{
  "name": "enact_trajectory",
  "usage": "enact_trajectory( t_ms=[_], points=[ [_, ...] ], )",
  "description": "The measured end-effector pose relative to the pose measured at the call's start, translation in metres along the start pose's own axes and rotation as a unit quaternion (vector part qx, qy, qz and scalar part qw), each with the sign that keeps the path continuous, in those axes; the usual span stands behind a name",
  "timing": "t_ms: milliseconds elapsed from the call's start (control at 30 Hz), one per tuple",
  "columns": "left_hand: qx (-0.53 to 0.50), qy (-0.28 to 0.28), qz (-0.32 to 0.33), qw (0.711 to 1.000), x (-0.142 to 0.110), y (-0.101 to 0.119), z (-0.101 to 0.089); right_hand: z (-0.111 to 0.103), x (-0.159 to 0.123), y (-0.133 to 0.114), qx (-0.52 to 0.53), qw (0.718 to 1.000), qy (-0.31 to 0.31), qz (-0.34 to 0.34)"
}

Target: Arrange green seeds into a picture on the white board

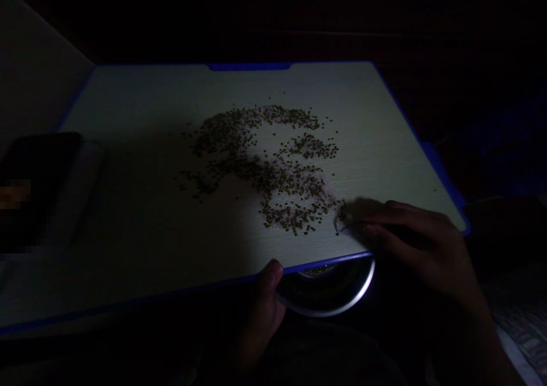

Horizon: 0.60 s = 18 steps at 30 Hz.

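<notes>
Small greenish seeds (294,181), like mung beans, lie mixed with paler grains in loose patches on a white tabletop (141,243) with blue edging. My right hand (414,238) is closed in a pinch above the near right part of the table. A thin, dim utensil (347,225), which looks like a spoon, runs from its fingertips to the edge of the seeds. My left hand (267,300) is at the table's near edge, thumb up, its fingers mostly hidden. It grips the left side of a shiny metal bowl (337,306), partly under the table, with some seeds inside.
A dark device (40,187) with a small lit patch stands at the table's left, beside a pale block-like shape. Striped cloth (521,323) lies at the lower right. A pale wall (34,61) rises at the left. The light is very dim.
</notes>
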State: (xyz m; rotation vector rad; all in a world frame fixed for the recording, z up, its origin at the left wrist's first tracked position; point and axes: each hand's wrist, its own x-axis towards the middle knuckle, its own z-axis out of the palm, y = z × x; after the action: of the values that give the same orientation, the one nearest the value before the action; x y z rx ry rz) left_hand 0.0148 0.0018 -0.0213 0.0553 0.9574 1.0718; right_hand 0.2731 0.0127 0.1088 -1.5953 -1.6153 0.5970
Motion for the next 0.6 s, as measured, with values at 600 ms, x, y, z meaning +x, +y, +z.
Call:
enact_trajectory(
  t_ms=[600],
  points=[
    [-0.018, 0.013, -0.004, 1.000, 0.007, -0.002, -0.006, 0.007, 0.014, -0.013, 0.010, 0.997, -0.070, 0.009]
  ],
)
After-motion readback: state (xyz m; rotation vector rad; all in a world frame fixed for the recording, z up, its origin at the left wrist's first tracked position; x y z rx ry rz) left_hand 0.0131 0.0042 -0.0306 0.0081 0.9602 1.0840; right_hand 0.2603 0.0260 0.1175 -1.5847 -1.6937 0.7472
